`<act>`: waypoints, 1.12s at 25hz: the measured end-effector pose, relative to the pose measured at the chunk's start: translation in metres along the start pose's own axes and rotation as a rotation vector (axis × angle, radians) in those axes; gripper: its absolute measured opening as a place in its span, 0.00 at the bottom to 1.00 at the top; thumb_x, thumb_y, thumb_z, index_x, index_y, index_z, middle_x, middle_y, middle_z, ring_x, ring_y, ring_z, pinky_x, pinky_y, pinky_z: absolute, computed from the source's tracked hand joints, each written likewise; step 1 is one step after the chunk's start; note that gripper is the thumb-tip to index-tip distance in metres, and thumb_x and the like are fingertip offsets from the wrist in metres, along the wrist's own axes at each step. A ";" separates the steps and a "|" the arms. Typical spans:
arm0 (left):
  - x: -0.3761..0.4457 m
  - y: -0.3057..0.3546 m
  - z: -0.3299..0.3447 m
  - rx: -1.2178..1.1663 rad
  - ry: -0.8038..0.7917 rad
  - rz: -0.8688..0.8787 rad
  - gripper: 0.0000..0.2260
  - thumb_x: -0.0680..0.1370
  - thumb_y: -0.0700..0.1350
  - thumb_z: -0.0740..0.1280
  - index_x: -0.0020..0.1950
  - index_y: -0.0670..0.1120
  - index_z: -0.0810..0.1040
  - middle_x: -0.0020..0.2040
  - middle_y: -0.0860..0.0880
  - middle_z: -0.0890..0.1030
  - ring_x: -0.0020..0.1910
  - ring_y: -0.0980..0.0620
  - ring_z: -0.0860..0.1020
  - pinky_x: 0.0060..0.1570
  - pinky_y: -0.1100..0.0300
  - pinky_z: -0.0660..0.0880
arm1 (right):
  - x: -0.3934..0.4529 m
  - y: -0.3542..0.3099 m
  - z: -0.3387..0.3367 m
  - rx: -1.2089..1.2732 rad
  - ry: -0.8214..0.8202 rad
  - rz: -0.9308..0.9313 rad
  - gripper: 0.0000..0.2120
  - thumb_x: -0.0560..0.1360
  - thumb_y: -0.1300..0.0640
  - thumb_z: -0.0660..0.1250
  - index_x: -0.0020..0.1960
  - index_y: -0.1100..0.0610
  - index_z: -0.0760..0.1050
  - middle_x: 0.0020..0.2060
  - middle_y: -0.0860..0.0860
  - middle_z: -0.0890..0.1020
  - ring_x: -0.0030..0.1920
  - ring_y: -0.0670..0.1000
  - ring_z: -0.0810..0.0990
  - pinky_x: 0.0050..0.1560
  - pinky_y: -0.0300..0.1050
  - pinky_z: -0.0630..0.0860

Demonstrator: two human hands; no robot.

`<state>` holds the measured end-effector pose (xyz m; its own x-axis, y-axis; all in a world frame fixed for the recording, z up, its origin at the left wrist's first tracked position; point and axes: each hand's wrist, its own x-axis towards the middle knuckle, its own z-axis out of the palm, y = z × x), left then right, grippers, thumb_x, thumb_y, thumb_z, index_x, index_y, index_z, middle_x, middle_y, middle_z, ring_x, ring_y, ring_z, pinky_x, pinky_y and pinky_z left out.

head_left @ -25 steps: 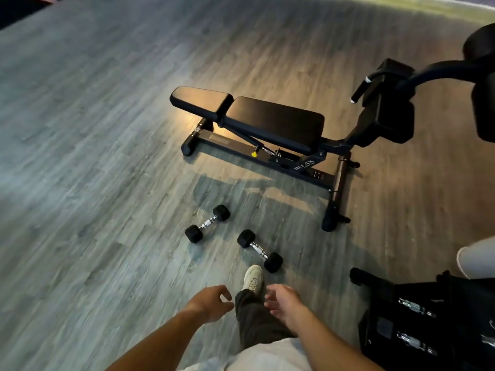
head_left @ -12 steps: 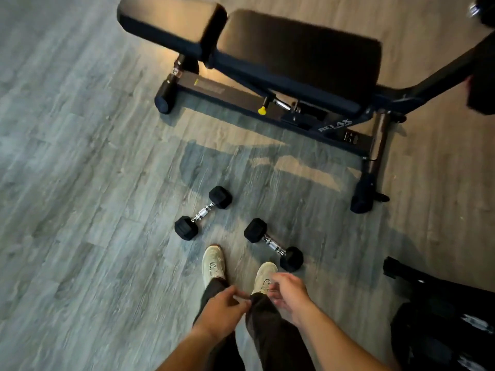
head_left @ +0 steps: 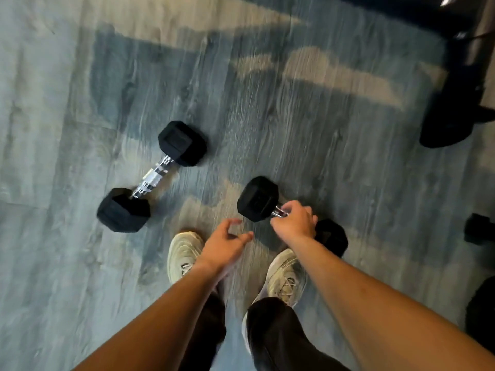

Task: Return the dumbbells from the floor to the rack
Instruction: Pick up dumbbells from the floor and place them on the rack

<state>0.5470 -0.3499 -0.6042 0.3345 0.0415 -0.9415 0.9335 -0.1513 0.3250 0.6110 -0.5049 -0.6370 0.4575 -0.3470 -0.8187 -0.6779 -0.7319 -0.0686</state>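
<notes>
Two black hex dumbbells with chrome handles lie on the grey wood floor. The left dumbbell point(head_left: 151, 177) lies diagonally, untouched. My right hand point(head_left: 294, 220) is wrapped over the handle of the right dumbbell point(head_left: 258, 198), whose far head shows and whose near head peeks out behind my wrist. It rests on the floor in front of my right shoe. My left hand point(head_left: 226, 243) hovers open above my left shoe, to the right of the left dumbbell and touching nothing. The rack is out of view.
The black foot of the weight bench point(head_left: 450, 121) stands at the upper right. Dark equipment point(head_left: 479, 231) sits at the right edge. My two pale shoes point(head_left: 184, 254) stand just behind the dumbbells. Bare floor stretches to the left.
The view has dropped closer to the floor. My right hand has reached down and closed over the right dumbbell's handle. My left hand has moved forward and opened.
</notes>
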 end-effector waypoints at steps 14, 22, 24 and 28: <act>0.025 0.021 0.016 -0.031 -0.015 0.086 0.37 0.67 0.60 0.78 0.70 0.64 0.63 0.55 0.58 0.81 0.56 0.54 0.81 0.50 0.58 0.79 | 0.006 0.005 -0.009 -0.347 -0.217 -0.102 0.14 0.71 0.50 0.71 0.54 0.55 0.81 0.52 0.56 0.84 0.55 0.59 0.83 0.51 0.47 0.79; -0.258 0.123 -0.010 0.145 -0.041 0.102 0.33 0.69 0.58 0.78 0.71 0.56 0.69 0.58 0.51 0.82 0.55 0.51 0.82 0.45 0.59 0.78 | -0.257 0.028 -0.157 -0.052 -0.266 -0.066 0.12 0.71 0.50 0.68 0.52 0.52 0.74 0.55 0.54 0.82 0.56 0.59 0.81 0.55 0.49 0.79; -0.328 0.160 -0.010 0.223 -0.093 0.149 0.31 0.70 0.59 0.77 0.69 0.55 0.70 0.58 0.51 0.82 0.54 0.53 0.82 0.41 0.64 0.76 | -0.326 0.037 -0.208 0.016 -0.214 -0.040 0.17 0.72 0.47 0.68 0.58 0.53 0.76 0.58 0.55 0.81 0.59 0.59 0.80 0.57 0.49 0.78; -0.444 0.198 0.023 0.323 -0.144 0.269 0.32 0.67 0.62 0.78 0.65 0.50 0.75 0.55 0.47 0.83 0.52 0.50 0.83 0.47 0.58 0.82 | -0.438 0.075 -0.273 0.193 -0.062 0.010 0.18 0.71 0.46 0.68 0.58 0.53 0.78 0.54 0.55 0.84 0.56 0.59 0.82 0.51 0.47 0.77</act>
<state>0.5810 -0.4208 -0.1241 0.5176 -0.1759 -0.8374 0.7199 -0.4395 0.5372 0.5166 -0.5680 -0.1279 0.4178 -0.3130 -0.8529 -0.7830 -0.6002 -0.1633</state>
